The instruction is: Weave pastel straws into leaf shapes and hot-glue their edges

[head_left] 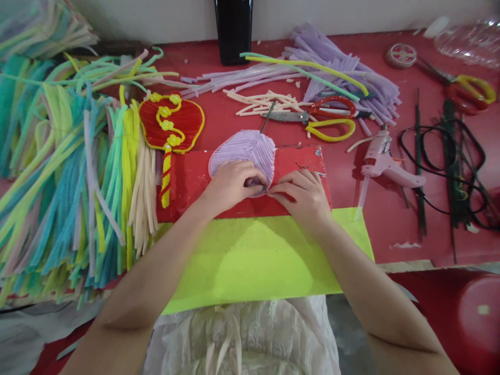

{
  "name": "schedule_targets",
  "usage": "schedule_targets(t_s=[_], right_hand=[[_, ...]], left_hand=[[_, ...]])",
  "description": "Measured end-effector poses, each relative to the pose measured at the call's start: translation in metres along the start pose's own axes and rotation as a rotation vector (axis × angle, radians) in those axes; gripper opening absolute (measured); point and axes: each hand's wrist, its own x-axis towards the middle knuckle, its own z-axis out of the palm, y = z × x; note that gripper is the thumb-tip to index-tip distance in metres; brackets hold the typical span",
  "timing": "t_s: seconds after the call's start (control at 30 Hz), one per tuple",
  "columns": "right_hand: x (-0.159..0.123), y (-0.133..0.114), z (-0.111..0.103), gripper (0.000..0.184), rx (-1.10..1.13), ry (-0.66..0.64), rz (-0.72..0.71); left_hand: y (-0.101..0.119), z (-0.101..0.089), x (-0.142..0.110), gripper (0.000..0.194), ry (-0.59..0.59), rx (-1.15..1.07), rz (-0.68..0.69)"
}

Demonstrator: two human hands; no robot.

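A flat, rounded piece made of rows of lilac pipe cleaners (240, 146) lies on a red board (191, 177), with a dark green stem sticking out at its top. My left hand (236, 179) rests over its lower part, thumb and fingers closed at the lower right edge. From the right, my right hand (302, 195) pinches at that same edge, its fingertips nearly touching the left ones. Whatever small end lies between the fingertips is too small to make out. Just above sit scissors (312, 119) with a red and a yellow handle.
Bundles of coloured pipe cleaners (62, 182) fill the left side. Beside them lies a red fan (172, 122) with yellow flowers. Lilac pipe cleaners (336, 67) are heaped at the back. A pink glue gun (386, 161) and its black cable (425, 156) are to the right.
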Motion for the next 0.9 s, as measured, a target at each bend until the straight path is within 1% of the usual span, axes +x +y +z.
schedule_targets(t_s=[0.23,0.63,0.9], right_hand=[[0.0002,0.0,0.0011,0.016,-0.031,0.007,-0.008],[-0.0006,-0.0013,0.0001,0.014,-0.032,0.012,0.008],[-0.0018,-0.004,-0.0007,0.014,-0.083,0.027,-0.039]], left_hand=[[-0.0005,0.0007,0.0007,0.007,0.002,0.013,-0.005],[-0.0019,0.0023,-0.0016,0.012,0.019,0.01,0.026],[-0.0006,0.0019,-0.0018,0.014,0.019,0.021,0.013]])
